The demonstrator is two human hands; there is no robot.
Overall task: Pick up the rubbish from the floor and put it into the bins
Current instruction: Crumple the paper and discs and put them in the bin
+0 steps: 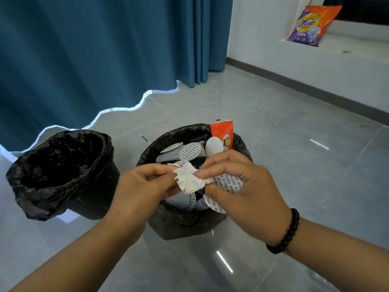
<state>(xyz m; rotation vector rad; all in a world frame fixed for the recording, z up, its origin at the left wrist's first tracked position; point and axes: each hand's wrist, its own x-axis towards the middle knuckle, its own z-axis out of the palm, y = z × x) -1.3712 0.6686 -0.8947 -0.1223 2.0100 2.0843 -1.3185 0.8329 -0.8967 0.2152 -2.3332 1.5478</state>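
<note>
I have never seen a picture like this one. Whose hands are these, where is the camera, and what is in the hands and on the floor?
There is no machine here. The one picture comes from a camera worn on a person's head, looking forward and down, so the two arms are that person's own.

The left hand and the right hand, which wears a black bead bracelet, both pinch a crumpled white paper. They hold it above the right bin, which is lined with a black bag and already contains white round seals and an orange packet.

Beside it on the grey tiled floor stands the left bin, also bag-lined; nothing can be made out in its dark inside. Behind hangs a blue curtain. A detergent bag leans on a ledge.
</note>
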